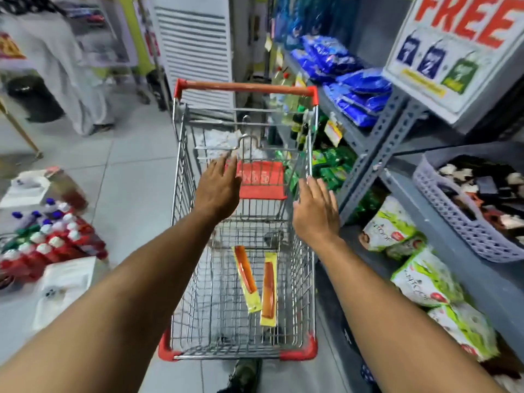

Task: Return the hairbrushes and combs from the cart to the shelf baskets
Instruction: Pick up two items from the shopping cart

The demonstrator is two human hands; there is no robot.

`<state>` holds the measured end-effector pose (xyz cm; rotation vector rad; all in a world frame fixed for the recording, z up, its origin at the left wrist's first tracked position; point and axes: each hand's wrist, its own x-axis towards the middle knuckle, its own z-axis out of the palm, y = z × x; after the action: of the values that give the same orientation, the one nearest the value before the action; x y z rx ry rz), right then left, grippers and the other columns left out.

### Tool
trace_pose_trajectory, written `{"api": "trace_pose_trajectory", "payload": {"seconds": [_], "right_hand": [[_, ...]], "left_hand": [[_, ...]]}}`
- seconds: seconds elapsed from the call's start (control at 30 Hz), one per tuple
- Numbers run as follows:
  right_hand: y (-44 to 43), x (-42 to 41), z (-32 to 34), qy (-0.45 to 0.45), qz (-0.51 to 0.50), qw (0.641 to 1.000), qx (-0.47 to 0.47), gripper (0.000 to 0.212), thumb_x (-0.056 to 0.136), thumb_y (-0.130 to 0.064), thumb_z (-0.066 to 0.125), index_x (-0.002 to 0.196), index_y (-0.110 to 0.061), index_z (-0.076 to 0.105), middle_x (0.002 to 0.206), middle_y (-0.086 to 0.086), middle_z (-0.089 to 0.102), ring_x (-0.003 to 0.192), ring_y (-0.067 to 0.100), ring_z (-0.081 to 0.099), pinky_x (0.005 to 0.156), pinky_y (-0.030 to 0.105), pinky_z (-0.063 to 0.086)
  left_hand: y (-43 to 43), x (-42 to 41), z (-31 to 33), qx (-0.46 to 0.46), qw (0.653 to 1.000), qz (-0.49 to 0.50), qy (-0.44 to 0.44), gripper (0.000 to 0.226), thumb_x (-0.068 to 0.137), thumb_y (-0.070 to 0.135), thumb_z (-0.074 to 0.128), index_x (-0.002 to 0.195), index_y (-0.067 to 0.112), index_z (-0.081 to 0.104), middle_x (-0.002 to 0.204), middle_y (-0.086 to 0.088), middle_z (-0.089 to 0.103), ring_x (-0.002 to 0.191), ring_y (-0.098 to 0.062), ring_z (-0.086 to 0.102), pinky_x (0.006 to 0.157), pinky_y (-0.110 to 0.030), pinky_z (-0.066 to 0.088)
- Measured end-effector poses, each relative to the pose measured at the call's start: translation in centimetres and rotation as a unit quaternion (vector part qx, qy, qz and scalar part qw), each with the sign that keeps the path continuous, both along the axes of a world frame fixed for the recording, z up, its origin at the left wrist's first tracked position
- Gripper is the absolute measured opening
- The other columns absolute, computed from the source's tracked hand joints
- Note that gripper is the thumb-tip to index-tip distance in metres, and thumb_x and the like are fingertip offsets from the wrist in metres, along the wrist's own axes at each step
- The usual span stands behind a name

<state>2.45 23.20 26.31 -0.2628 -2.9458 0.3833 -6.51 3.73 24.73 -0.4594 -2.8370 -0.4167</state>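
Far left on floor: bottles (42, 236) with white and blue caps, red labels, packed close together; white bags (63, 290) just beside them. Blurred dark bin (34, 99) further back.

Centre: wire cart (181, 251) with red handle (245, 87) at far end and red corner caps near end. Red child-seat flap (262, 180) inside cart at far part. Left hand (218, 191) stretched over cart, palm down, fingers spread and straight, gripping nothing, fingertips near wire frame above flap; contact not clear. On cart floor, two combs in yellow packets: left comb (246, 279) tilted, right comb (268, 290) nearly straight, lying side by side, lower ends close, both near end of cart, below and between the arms.

Right hand (316, 211) over right cart wall, palm down, fingers extended and loose, holding nothing.

Right: grey metal shelf (397, 131) just beside cart. Blue packets (354, 89) on upper level, green packets (331, 165) lower, white-green bags (419, 276) at bottom. Grey basket (459, 222) on shelf at far right, filled with dark and white items, too blurred to identify. Sign (453, 43) with red "FREE" above.
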Motion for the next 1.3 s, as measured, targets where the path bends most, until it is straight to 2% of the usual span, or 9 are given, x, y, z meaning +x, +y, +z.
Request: {"api": "trace_pose_trajectory", "payload": {"seconds": [0.13,0.33,0.6,0.83,0.9,0.97,1.03,1.17,1.3], "right_hand": [[-1.0,-1.9,-3.1,-0.037,0.02,0.999,-0.012,0.057,0.095,-0.016,0.045,0.148,-0.012,0.027,0.159,0.009,0.024,0.147,0.027,0.018,0.119,0.043,0.016],[-2.1,-3.6,-7.0,-0.088,0.026,0.99,-0.105,0.059,0.093,-0.02,0.053,0.145,-0.011,0.028,0.152,0.012,0.03,0.13,0.035,0.042,0.101,0.047,0.044],[-2.8,-3.8,-12.2,-0.206,-0.022,0.96,-0.187,0.066,0.093,-0.013,0.055,0.149,-0.017,0.02,0.152,0.013,0.031,0.13,0.032,0.042,0.098,0.036,0.039],[-3.3,-3.0,-17.6,-0.305,-0.06,0.925,-0.219,0.063,0.095,-0.014,0.055,0.148,-0.008,0.021,0.142,0.02,0.042,0.123,0.036,0.05,0.098,0.039,0.045],[-3.3,-2.7,-19.4,-0.312,-0.062,0.923,-0.216,0.056,0.095,-0.014,0.055,0.144,-0.005,0.028,0.129,0.019,0.052,0.112,0.033,0.058,0.082,0.033,0.051],[-3.3,-2.4,-21.0,-0.325,-0.066,0.921,-0.203,0.05,0.095,-0.017,0.054,0.139,-0.005,0.035,0.117,0.015,0.056,0.089,0.023,0.057,0.065,0.024,0.043],[-3.3,-2.3,-22.5,-0.336,-0.082,0.917,-0.2,0.046,0.095,-0.02,0.055,0.135,-0.005,0.038,0.115,0.017,0.057,0.079,0.021,0.05,0.066,0.025,0.04],[-3.7,-2.3,-25.3,-0.368,-0.126,0.898,-0.207,0.05,0.093,-0.018,0.057,0.137,-0.009,0.035,0.115,0.018,0.058,0.084,0.028,0.059,0.066,0.03,0.045],[-3.9,-1.9,-27.5,-0.388,-0.175,0.882,-0.2,0.05,0.096,-0.025,0.051,0.139,-0.009,0.032,0.127,0.021,0.052,0.106,0.036,0.059,0.077,0.038,0.05]], "left_hand": [[-0.7,-0.8,-3.1,0.009,0.999,0.015,-0.031,0.056,0.097,0.026,0.041,0.148,0.008,0.025,0.15,-0.017,0.035,0.132,-0.034,0.039,0.11,-0.045,0.037],[-0.6,-1.7,-7.8,0.065,0.988,0.061,-0.123,0.054,0.099,0.035,0.037,0.148,0.018,0.026,0.148,-0.014,0.036,0.128,-0.032,0.04,0.104,-0.047,0.04],[-0.5,-0.9,-14.3,0.14,0.944,0.107,-0.279,0.05,0.098,0.038,0.039,0.141,0.012,0.04,0.139,-0.02,0.048,0.129,-0.037,0.045,0.106,-0.049,0.039],[-1.2,0.3,-20.6,0.138,0.903,0.128,-0.385,0.051,0.097,0.031,0.051,0.139,0.004,0.044,0.138,-0.021,0.054,0.125,-0.035,0.052,0.099,-0.036,0.042],[-1.2,0.6,-22.3,0.12,0.894,0.136,-0.409,0.053,0.096,0.033,0.053,0.14,0.006,0.044,0.133,-0.023,0.056,0.122,-0.037,0.053,0.096,-0.036,0.043],[-1.1,1.0,-23.8,0.106,0.889,0.138,-0.424,0.053,0.095,0.035,0.054,0.14,0.008,0.044,0.127,-0.025,0.059,0.118,-0.039,0.055,0.094,-0.037,0.044],[-0.9,1.4,-24.9,0.1,0.881,0.141,-0.441,0.053,0.095,0.035,0.055,0.139,0.008,0.044,0.126,-0.023,0.06,0.117,-0.038,0.056,0.094,-0.038,0.044],[-0.1,1.8,-26.9,0.09,0.855,0.169,-0.483,0.057,0.09,0.036,0.062,0.137,0.009,0.045,0.132,-0.021,0.056,0.118,-0.036,0.055,0.094,-0.04,0.045],[1.1,2.4,-28.0,0.066,0.837,0.198,-0.507,0.051,0.085,0.035,0.069,0.121,0.004,0.052,0.116,-0.016,0.062,0.103,-0.031,0.058,0.077,-0.034,0.043]]}}
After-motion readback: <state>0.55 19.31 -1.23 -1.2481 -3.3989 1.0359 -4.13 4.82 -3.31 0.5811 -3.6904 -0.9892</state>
